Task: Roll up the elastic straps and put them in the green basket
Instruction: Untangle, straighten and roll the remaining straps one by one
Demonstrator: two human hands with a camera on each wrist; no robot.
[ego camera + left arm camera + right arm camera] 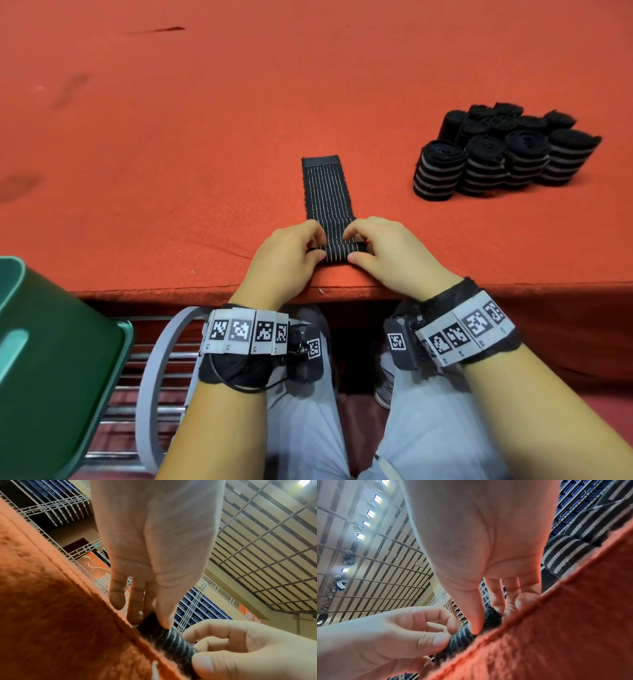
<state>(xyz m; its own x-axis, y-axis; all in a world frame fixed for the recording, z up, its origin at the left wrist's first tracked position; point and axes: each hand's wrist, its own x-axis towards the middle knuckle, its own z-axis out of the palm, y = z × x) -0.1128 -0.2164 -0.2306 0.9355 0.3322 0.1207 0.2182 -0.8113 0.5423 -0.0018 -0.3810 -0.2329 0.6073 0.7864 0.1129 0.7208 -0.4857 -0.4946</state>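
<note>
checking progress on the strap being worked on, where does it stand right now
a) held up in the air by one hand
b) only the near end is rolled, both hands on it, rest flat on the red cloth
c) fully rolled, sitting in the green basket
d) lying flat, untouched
b: the left hand and right hand pinch the small roll at the near end of the strap, whose remaining length lies flat on the red cloth.

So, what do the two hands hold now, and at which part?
Both hold the elastic strap at its rolled near end: left hand pinches the roll's left end, right hand its right end.
</note>
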